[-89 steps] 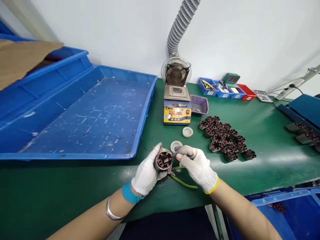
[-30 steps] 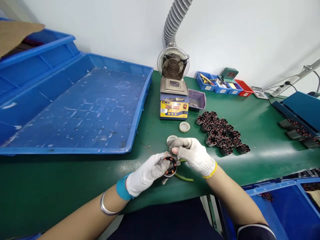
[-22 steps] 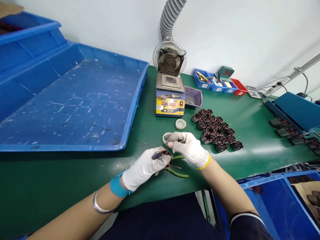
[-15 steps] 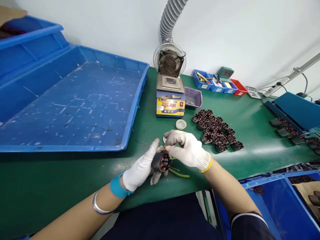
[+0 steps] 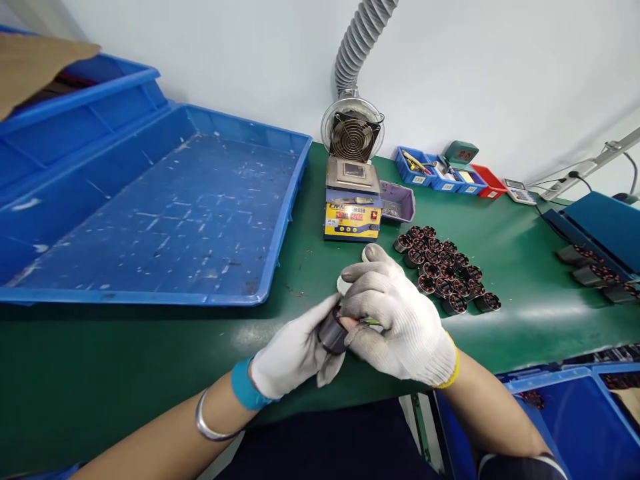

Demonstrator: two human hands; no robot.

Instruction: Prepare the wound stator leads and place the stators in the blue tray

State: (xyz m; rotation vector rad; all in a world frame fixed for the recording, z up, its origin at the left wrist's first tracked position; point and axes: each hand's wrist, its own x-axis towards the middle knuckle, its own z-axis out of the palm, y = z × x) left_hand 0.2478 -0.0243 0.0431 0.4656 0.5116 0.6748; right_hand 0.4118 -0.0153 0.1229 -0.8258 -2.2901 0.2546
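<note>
A dark cylindrical motor stator [image 5: 331, 333] is gripped in my gloved left hand [image 5: 295, 353], thumb along its upper side and fingers beneath. My gloved right hand [image 5: 395, 320] is closed at the stator's right end, with a bare fingertip showing through the glove against it. Its fingers hide that end and whatever is pinched there. Behind my right hand, a bit of a green-handled tool [image 5: 373, 324] shows on the green table. A small white round lid or dish [image 5: 343, 285] lies just beyond my fingers, partly covered.
Several finished-looking stators [image 5: 445, 270] stand grouped at the right. Ahead are a solder pot [image 5: 352, 217] with a fan duct [image 5: 355, 137] and a purple bin [image 5: 399, 200]. A large blue tray [image 5: 263, 293] fills the left side. Small bins [image 5: 414, 175] line the wall.
My right hand has moved in closer over the stator's right end and now covers it. The stator has turned, so its copper-wound face is hidden. The whole view has shifted slightly.
</note>
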